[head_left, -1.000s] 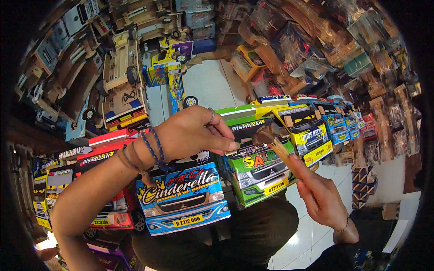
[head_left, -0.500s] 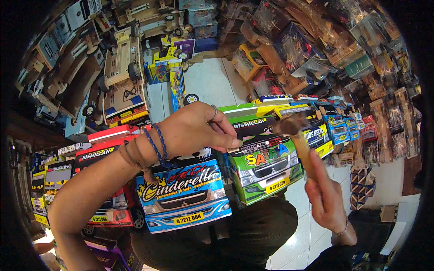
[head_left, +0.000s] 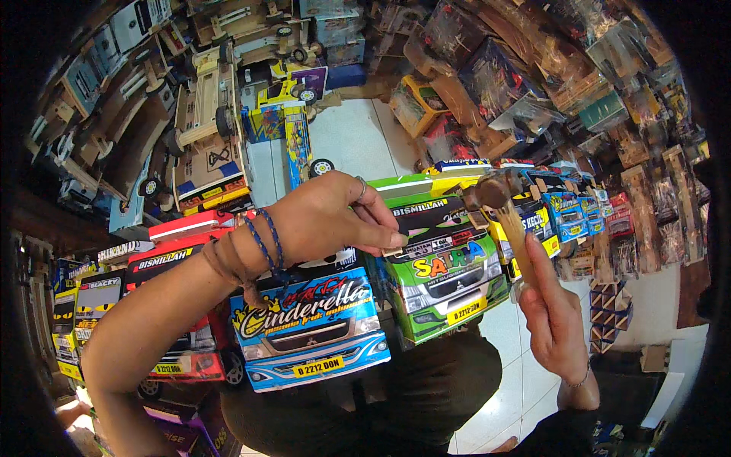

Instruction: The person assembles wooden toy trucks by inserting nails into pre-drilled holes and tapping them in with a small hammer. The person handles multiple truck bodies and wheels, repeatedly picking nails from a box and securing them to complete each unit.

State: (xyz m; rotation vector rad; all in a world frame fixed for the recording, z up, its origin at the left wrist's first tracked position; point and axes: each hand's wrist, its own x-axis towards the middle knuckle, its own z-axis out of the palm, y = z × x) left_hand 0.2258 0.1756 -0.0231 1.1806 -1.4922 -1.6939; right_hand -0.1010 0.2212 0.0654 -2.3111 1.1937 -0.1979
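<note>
My left hand (head_left: 327,213) reaches across from the left. Its thumb and fingers pinch a small pale wooden piece (head_left: 394,251) against the left side of a green toy truck (head_left: 449,286). In my right hand (head_left: 552,320) is a hammer (head_left: 518,236), gripped by its wooden handle. The dark hammer head hangs above the truck's right side, apart from it. Near it, another small wooden block (head_left: 478,218) sits on that side of the cab. A blue toy truck (head_left: 312,327) stands directly left of the green one, partly under my left wrist.
Red (head_left: 179,305) and yellow toy trucks (head_left: 67,327) continue the row leftward; more blue trucks (head_left: 567,217) stand to the right. Unfinished wooden truck bodies (head_left: 205,122) are stacked behind at left. Plastic-wrapped toys (head_left: 525,84) pile up at far right. White floor tiles (head_left: 350,141) show behind.
The hammer has lifted and shifted slightly away from the green truck, uncovering more of its windscreen and right side. My left hand keeps its place.
</note>
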